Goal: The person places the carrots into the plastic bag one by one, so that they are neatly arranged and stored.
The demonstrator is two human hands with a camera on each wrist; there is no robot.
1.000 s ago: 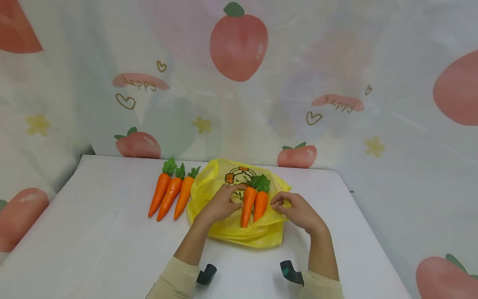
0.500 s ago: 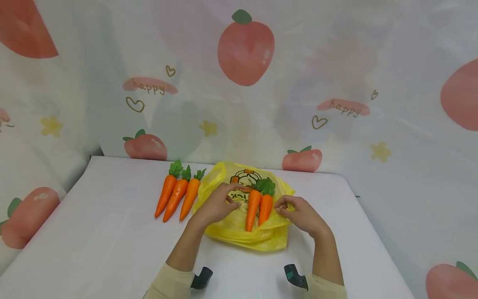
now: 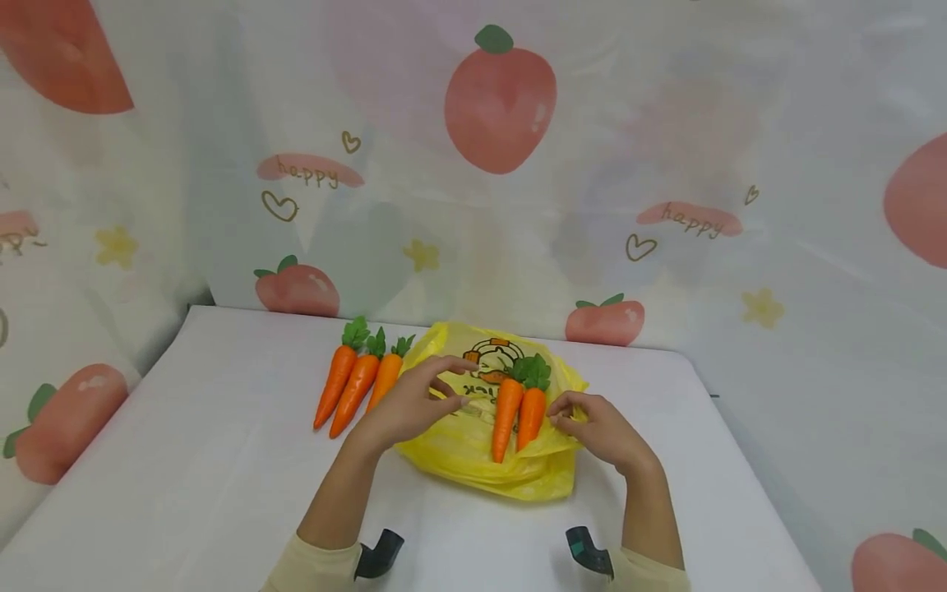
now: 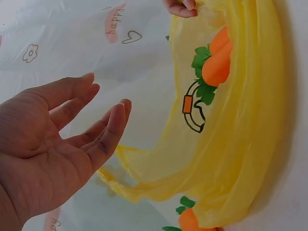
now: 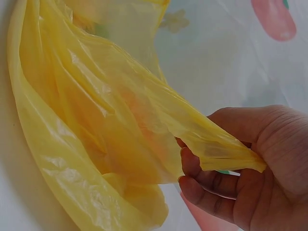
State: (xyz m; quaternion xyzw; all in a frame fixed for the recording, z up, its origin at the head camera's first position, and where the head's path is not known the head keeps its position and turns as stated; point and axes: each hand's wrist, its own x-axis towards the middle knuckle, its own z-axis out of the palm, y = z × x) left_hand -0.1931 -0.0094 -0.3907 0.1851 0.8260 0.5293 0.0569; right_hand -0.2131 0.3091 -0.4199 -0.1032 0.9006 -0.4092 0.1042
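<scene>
A yellow plastic bag (image 3: 459, 448) with a printed cartoon lies spread on the table, its mouth held wide. Two orange carrots with green leafy tops, a left one (image 3: 506, 415) and a right one (image 3: 531, 415), lie inside it. My right hand (image 3: 598, 426) pinches the bag's right edge; the right wrist view has a corner of the yellow film (image 5: 216, 149) between thumb and fingers. Over the bag's left side hovers my left hand (image 3: 410, 403), fingers spread and loosely bent, with nothing in it. In the left wrist view its palm (image 4: 53, 154) faces the bag opening.
Three more carrots lie side by side left of the bag: an outer one (image 3: 336, 382), a middle one (image 3: 353, 395) and an inner one (image 3: 385, 376) partly behind my left hand. The white table (image 3: 237, 427) ends at a fruit-printed curtain (image 3: 414, 164).
My left hand has drawn back leftward from the two carrots in the bag, its fingers spreading. My right hand keeps its pinch on the bag edge. The head view has shifted slightly.
</scene>
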